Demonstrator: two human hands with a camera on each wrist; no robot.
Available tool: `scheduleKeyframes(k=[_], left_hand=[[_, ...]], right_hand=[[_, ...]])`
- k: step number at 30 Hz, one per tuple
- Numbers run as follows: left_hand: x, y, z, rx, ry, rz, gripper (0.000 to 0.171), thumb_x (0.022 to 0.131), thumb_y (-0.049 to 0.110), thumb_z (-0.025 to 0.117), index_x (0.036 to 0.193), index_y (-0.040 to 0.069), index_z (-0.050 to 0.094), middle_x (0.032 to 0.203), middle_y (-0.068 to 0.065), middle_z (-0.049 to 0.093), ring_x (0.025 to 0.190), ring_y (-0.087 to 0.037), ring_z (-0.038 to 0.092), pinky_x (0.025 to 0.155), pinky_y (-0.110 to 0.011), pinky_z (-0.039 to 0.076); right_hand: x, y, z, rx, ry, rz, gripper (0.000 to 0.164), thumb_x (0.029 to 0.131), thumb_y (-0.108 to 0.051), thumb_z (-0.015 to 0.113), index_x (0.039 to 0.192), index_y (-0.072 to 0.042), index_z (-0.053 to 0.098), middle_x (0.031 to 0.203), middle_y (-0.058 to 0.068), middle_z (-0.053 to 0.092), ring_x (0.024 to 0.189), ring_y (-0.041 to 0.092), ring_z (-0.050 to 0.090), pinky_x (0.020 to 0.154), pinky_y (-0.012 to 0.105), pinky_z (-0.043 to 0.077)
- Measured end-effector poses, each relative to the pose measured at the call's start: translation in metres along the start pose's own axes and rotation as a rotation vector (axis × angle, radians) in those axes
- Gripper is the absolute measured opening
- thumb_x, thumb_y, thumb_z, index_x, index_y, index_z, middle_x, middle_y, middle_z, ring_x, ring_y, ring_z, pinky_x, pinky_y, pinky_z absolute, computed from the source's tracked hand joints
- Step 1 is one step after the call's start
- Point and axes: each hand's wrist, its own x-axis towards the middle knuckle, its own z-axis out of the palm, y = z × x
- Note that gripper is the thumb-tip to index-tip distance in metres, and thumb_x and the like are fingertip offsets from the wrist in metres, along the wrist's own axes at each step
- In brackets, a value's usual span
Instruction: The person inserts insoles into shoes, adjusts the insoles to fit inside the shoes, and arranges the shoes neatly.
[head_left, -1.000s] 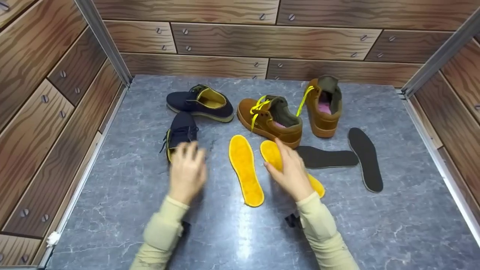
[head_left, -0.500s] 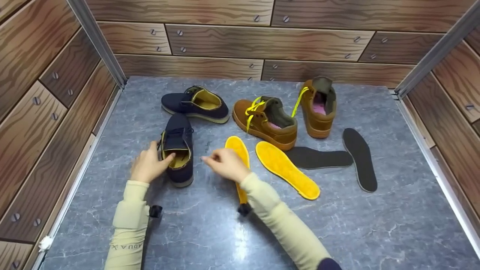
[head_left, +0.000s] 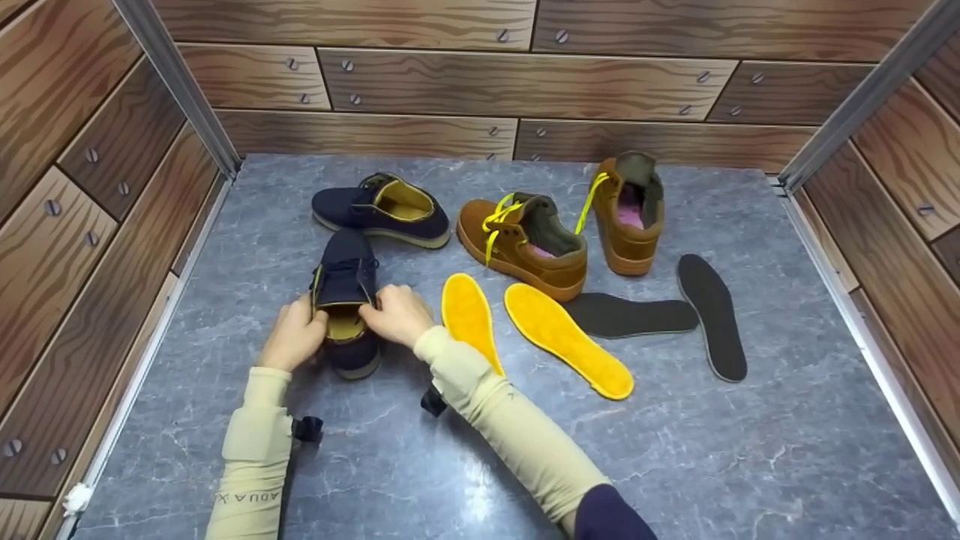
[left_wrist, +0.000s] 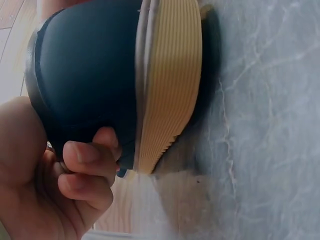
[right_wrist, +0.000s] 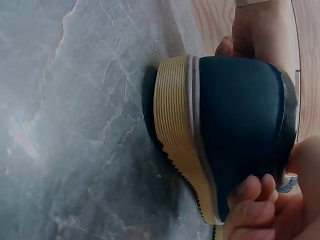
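A navy lace-up shoe (head_left: 347, 255) with a yellow lining points away from me on the grey surface. My left hand (head_left: 291, 335) grips its left side, thumb over the collar. On the opposite side my right hand (head_left: 401, 315) pinches the collar edge, thumb at the opening. The left wrist view has the shoe's heel (left_wrist: 90, 65) and ribbed tan sole, with curled fingers against the upper. From the right wrist, the same heel (right_wrist: 240, 105) appears between both hands. Part of the shoe's sides is hidden behind my fingers.
Another navy shoe (head_left: 386, 214) lies just behind. Brown shoes with yellow laces (head_left: 521, 244) (head_left: 628, 217) stand to the right. Two yellow insoles (head_left: 469, 315) (head_left: 566, 341) and two black insoles (head_left: 634, 315) (head_left: 712, 319) lie nearer me. Wood-patterned walls (head_left: 420, 82) enclose the surface.
My left hand went left and took hold of the navy shoe's side. My right hand left the yellow insoles, crossed leftward and now grips the shoe's other side.
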Motion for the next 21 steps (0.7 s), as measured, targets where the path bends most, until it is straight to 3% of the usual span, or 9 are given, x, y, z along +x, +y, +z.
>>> scheduleKeyframes(k=[4,6,10,15,18,21], left_hand=[[-0.001,0.004,0.001,-0.007,0.03,0.011,0.023,0.096,0.006,0.043,0.107,-0.007,0.059,0.076,-0.021,0.065,0.042,-0.023,0.058,0.05,-0.039,0.051],[-0.002,0.009,0.003,-0.003,0.059,0.029,0.025,0.096,0.005,0.044,0.111,-0.008,0.059,0.082,-0.023,0.066,0.056,-0.026,0.063,0.06,-0.043,0.053],[-0.007,0.027,0.001,0.0,0.145,0.089,0.027,0.095,0.003,0.046,0.114,-0.009,0.06,0.09,-0.027,0.065,0.08,-0.033,0.062,0.074,-0.049,0.051],[-0.025,0.063,-0.001,-0.047,0.204,0.177,0.025,0.092,-0.001,0.047,0.112,-0.009,0.06,0.085,-0.026,0.066,0.07,-0.031,0.061,0.064,-0.048,0.052],[-0.043,0.084,0.004,-0.099,0.177,0.196,0.029,0.092,-0.004,0.046,0.118,-0.009,0.059,0.078,-0.021,0.066,0.059,-0.026,0.06,0.055,-0.041,0.052],[-0.063,0.099,0.013,-0.149,0.15,0.203,0.033,0.093,-0.005,0.047,0.124,-0.008,0.057,0.082,-0.02,0.069,0.059,-0.02,0.063,0.055,-0.035,0.054]], right_hand=[[0.0,0.0,-0.004,0.016,0.008,-0.045,0.032,0.092,-0.029,0.057,0.062,-0.016,0.052,0.061,0.0,0.052,0.055,0.018,0.052,0.048,0.029,0.038],[-0.002,0.001,-0.008,0.026,0.026,-0.068,0.03,0.092,-0.026,0.056,0.065,-0.014,0.053,0.062,0.0,0.052,0.056,0.018,0.052,0.049,0.028,0.039],[-0.012,-0.002,-0.026,0.047,0.069,-0.115,0.026,0.092,-0.023,0.055,0.068,-0.013,0.056,0.063,0.0,0.053,0.057,0.017,0.051,0.051,0.027,0.038],[-0.041,-0.008,-0.06,0.065,0.097,-0.18,0.027,0.091,-0.02,0.055,0.065,-0.012,0.056,0.059,-0.002,0.049,0.055,0.016,0.048,0.05,0.028,0.036],[-0.067,-0.007,-0.079,0.066,0.091,-0.224,0.027,0.09,-0.019,0.055,0.063,-0.013,0.055,0.056,-0.005,0.045,0.052,0.013,0.045,0.047,0.027,0.036],[-0.094,-0.004,-0.094,0.063,0.066,-0.267,0.028,0.088,-0.017,0.056,0.06,-0.015,0.052,0.054,-0.008,0.042,0.048,0.009,0.041,0.044,0.025,0.033]])
